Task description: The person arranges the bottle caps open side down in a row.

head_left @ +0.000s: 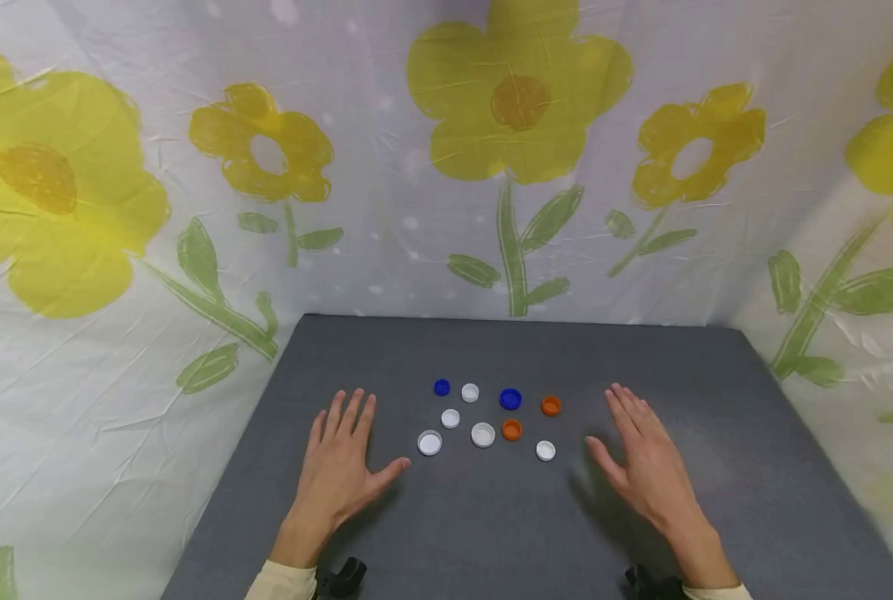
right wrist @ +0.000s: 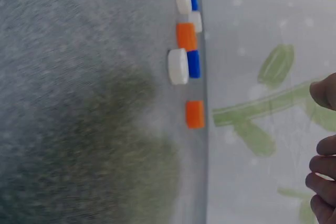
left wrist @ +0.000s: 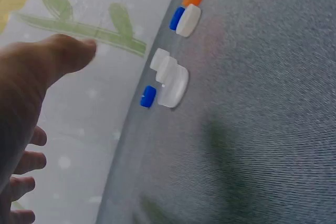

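Around the middle white cap point(head_left: 483, 435): eight other round caps lie apart on the gray tabletop point(head_left: 484, 533).
Caps beyond it: the small blue cap point(head_left: 442, 387) and the far white cap point(head_left: 470, 392) lie beyond and to its left, the large blue cap point(head_left: 510, 399) beyond and to its right.
Caps on its left: the small white cap point(head_left: 449, 418) sits slightly beyond, the wide white cap point(head_left: 429, 442) slightly closer to the person.
Caps on its right: the near orange cap point(head_left: 512, 429) is just beside it, the far orange cap point(head_left: 551, 406) farther out and beyond, the outer white cap point(head_left: 546, 451) a little closer to the person.
Left hand point(head_left: 338, 473): left of the middle white cap, fingers straight and thumb held wide, nothing in it.
Right hand point(head_left: 650, 471): right of the middle white cap, fingers straight and close together, thumb apart, nothing in it.
Nearer hand: the left, whose thumb tip is closer to the middle white cap than the right thumb.
Long axis: none in a round cap; the scatter runs wider from side to side than front to back, between both hands.
Contact: neither hand touches a cap; judging by the shadows, both seem lifted.
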`<state>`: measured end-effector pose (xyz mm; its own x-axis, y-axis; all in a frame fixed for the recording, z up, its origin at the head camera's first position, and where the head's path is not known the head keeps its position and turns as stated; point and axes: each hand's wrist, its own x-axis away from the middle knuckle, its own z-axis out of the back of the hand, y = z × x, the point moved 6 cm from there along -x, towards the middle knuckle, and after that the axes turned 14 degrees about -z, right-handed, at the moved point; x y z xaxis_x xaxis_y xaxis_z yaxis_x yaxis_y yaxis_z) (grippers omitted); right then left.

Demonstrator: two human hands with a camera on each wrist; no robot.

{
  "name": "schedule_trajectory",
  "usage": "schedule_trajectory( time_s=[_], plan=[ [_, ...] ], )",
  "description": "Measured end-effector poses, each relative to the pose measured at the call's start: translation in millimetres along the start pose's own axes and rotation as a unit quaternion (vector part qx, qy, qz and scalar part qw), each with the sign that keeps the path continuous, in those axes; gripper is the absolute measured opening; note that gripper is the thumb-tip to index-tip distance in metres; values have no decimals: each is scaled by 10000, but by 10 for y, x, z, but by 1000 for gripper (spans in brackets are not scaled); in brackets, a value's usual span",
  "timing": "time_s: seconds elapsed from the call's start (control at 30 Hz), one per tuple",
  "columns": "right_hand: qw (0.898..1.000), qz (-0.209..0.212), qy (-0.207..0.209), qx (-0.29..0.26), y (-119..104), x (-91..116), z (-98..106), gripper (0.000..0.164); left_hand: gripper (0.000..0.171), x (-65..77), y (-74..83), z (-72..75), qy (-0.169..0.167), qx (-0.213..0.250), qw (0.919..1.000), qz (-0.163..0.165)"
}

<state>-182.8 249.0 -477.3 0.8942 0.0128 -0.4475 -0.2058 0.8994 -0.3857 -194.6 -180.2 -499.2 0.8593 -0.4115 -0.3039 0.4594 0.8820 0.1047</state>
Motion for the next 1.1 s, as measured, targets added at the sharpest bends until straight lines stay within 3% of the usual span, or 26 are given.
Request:
schedule_trajectory(
  time_s=[0.2, 0.5, 0.8, 1.1],
  plan=[
    [9997, 228, 66, -31, -138, -61, 89, 84, 118, -41, 59, 155, 130, -43, 9997, -221],
    [9990, 396, -135, -134, -360, -183, 111, 85, 114, -124, 100, 296, 106, 364, 9989, -286],
    [9958, 676, -304, -544, -552, -237, -14, 78, 109, -157, 136, 334, 337, 553, 9966, -500],
    [9911, 1147, -410, -534, -776, -284, -204, 73, 98, -219, 153, 302, 455, 621, 9952, -598]
  ],
)
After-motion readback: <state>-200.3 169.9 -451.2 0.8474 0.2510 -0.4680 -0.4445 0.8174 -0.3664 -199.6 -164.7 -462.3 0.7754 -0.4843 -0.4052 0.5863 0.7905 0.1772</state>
